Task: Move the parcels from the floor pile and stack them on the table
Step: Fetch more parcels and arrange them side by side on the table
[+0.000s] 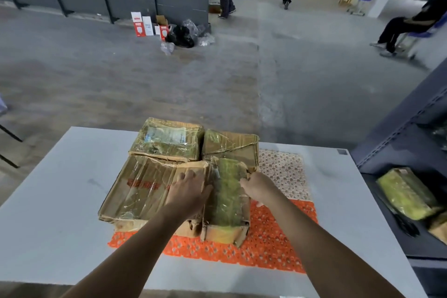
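Several parcels [167, 139] already on the bench [60, 201]; right hand [260, 189] grips the narrow parcel [227, 201], left hand [187, 191] flat beside it; how many remain, I can't tell.

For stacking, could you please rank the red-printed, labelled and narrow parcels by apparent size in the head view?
Largest: red-printed parcel.
Then: labelled parcel and narrow parcel look alike; the narrow one is nearer, so unranked.

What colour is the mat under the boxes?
The mat is orange in front, whitish behind. Head view.

Parcels [167, 139] on mat [266, 244] on table [60, 201]
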`<state>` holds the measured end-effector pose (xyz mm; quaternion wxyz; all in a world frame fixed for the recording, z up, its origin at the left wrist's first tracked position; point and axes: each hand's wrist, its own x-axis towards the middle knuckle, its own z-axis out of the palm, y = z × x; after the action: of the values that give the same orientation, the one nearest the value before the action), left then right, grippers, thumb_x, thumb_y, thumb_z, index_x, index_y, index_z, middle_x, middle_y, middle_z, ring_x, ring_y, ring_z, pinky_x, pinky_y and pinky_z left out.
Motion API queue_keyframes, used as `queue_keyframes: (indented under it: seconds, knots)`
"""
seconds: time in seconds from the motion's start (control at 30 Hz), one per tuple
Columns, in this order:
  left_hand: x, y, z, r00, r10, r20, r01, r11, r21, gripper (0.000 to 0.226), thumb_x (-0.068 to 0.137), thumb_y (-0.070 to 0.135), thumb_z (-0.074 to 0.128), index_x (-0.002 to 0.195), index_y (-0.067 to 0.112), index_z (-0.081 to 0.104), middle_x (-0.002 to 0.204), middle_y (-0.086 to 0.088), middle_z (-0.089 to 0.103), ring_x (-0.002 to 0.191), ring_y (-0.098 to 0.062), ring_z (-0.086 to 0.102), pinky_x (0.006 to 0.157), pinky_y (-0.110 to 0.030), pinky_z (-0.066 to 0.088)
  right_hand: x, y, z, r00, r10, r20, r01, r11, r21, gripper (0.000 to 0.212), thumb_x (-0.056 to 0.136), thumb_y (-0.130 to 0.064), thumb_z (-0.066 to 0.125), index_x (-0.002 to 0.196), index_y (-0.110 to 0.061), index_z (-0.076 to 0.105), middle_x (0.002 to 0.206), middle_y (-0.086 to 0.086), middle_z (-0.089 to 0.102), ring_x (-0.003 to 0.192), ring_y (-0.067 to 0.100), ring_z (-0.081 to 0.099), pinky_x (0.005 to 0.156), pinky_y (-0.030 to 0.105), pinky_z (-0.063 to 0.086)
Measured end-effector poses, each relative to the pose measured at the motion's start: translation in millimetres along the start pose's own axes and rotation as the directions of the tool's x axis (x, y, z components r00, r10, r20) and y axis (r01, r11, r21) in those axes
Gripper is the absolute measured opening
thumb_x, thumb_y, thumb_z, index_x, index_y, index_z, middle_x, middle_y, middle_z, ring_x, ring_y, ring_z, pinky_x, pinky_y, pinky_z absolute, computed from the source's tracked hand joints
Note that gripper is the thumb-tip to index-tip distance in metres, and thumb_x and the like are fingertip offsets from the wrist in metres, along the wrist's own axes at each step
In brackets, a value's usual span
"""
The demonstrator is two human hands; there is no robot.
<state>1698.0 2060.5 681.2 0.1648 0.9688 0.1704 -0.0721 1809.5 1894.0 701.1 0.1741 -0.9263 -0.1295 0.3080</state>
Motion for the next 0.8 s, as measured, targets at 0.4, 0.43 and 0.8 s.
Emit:
queue_keyframes:
  seconds: [0.4,0.43,0.8]
  knots:
    - [25.7,-18.8,-8.7,0.984,0.163,-0.067,-0.171,0.977,-0.127,0.036,0.099,0.034,0.039,0.131,0.020,0.046,0.129,-0.006,0.048,0.119,-0.022,0.044,0.097,-0.038,0.040,2.3,-13.1,18.5,0.949,0.024,-0.314,0.011,0.994,0.109,0.035,0.102,-0.024,0.042,0.135,-0.012,0.046,0.096,0.001,0.061,0.055,0.008,0.051,0.043,0.019,0.036]
    - [29.9,-19.0,-10.9,0.981,0.173,-0.089,-0.183,0.974,-0.132,0.037,0.098,0.031,0.040,0.133,0.020,0.045,0.131,-0.005,0.047,0.121,-0.023,0.043,0.099,-0.038,0.040,4.1,-13.6,18.2,0.940,0.006,-0.342,0.027,0.996,0.089,0.033,0.102,-0.023,0.042,0.132,-0.012,0.048,0.099,0.002,0.060,0.057,0.008,0.053,0.043,0.018,0.036]
    - [94.2,23.2,-14.4,0.931,0.319,0.175,-0.324,0.946,-0.004,0.046,0.102,0.031,0.034,0.143,0.011,0.038,0.145,-0.007,0.042,0.138,-0.023,0.034,0.112,-0.041,0.032,56.6,12.9,-10.8,0.924,-0.134,-0.358,0.116,0.991,-0.071,0.044,0.093,-0.006,0.056,0.136,-0.015,0.051,0.128,0.008,0.055,0.092,0.016,0.061,0.068,0.018,0.045]
